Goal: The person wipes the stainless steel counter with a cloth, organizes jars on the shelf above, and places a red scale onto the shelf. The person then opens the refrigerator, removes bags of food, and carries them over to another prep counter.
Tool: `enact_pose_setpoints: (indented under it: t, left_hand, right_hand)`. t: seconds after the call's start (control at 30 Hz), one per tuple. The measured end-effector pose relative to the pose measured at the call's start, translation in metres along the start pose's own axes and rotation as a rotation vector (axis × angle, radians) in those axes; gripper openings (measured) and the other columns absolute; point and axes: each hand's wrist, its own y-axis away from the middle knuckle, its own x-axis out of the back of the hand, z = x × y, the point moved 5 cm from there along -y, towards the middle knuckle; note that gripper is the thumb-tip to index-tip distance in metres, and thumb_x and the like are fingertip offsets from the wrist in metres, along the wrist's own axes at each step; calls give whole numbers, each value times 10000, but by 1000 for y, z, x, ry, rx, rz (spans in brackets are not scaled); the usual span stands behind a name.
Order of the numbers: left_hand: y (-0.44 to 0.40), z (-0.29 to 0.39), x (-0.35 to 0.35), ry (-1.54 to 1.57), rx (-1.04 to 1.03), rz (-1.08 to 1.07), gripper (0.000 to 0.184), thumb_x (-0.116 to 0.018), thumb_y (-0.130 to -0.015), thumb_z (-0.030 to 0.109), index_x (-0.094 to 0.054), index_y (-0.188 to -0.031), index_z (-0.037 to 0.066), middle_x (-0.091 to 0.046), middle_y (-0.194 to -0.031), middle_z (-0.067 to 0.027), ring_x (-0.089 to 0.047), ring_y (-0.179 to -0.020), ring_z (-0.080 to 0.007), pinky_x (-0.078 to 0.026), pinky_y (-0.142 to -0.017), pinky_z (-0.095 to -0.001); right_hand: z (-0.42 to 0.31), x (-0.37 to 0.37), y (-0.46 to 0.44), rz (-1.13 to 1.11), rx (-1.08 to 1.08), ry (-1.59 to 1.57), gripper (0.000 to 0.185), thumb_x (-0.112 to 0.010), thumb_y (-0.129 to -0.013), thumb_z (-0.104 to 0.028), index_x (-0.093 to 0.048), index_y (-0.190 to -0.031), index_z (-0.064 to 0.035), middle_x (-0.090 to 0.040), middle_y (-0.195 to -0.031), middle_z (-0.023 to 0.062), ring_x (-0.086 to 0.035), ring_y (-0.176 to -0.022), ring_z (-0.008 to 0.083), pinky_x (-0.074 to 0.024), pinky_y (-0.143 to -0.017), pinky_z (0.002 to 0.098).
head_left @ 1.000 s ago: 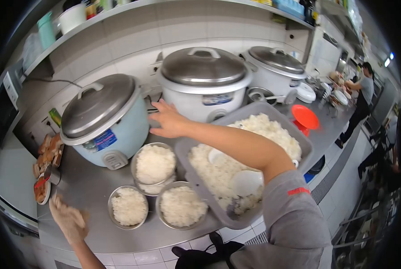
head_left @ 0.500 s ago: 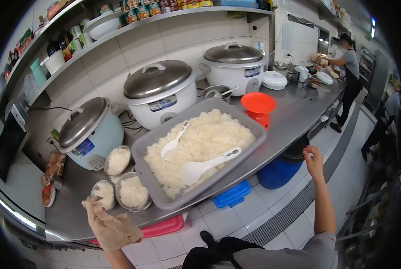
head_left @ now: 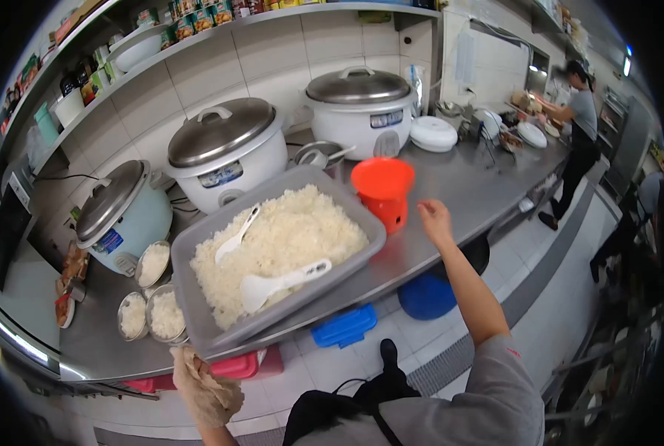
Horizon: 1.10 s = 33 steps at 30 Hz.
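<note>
A crumpled tan cloth (head_left: 202,383) is gripped in my left hand (head_left: 211,416), which it mostly covers, just off the counter's front edge. My right hand (head_left: 436,221) holds nothing, its fingers loosely bent and a little apart. It hovers over the counter edge, close to the right of an orange-red kitchen scale (head_left: 384,182) with a wide pan on top, not touching it. Left of the scale sits a grey tub (head_left: 272,327) of cooked rice (head_left: 302,230). Two white rice paddles (head_left: 283,282) lie on the rice. Metal bowls filled with rice (head_left: 167,314) stand left of the tub.
Three lidded rice cookers (head_left: 224,152) line the wall. A metal pot (head_left: 321,154) with a handle and a white lidded container (head_left: 432,134) stand behind. Under the counter are blue (head_left: 344,325) and pink-red bins (head_left: 235,366). Another person (head_left: 581,111) works at the far right.
My right hand has moved up and left, from over the floor to beside the scale. My left hand, with the cloth, is lower and nearer the tub's front corner. The view has shifted right.
</note>
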Motion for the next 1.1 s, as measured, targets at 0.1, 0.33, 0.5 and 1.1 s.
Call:
enact_pose_setpoints:
  t: [0.1,0.33,0.5,1.1]
  left_hand:
    - [-10,-16,-48,-44,-118,3,231,-541,-877,357,-534,-774,151,-383,-599,72,-317,-502,-43,-238,-428,-192]
    - [41,-26,-273,127,-113,108,286,-498,-897,391,-554,-847,115,-496,-712,55,-430,-635,-43,-343,-528,-171]
    - [46,-42,-316,214,32,69,297,-534,-880,384,-539,-942,94,-558,-814,7,-527,-733,-141,-441,-638,-286]
    - [46,-107,-361,289,-30,395,286,-439,-922,379,-517,-846,115,-577,-744,5,-577,-669,-154,-479,-610,-293]
  right_hand:
    - [-2,-5,-94,27,112,-126,156,-611,-778,-138,-627,-893,-34,-598,-889,128,-583,-849,266,-458,-714,357]
    - [-32,-134,-287,50,769,31,173,-591,-764,-124,-607,-903,-23,-570,-940,147,-543,-912,305,-450,-739,400]
    - [-70,-292,-310,-429,836,174,219,-574,-771,-177,-578,-908,-8,-552,-948,171,-551,-916,318,-458,-807,410]
    - [-55,-461,-312,-657,-814,-832,628,-316,-914,-465,-494,-1152,88,-513,-1178,266,-520,-1071,380,-426,-849,436]
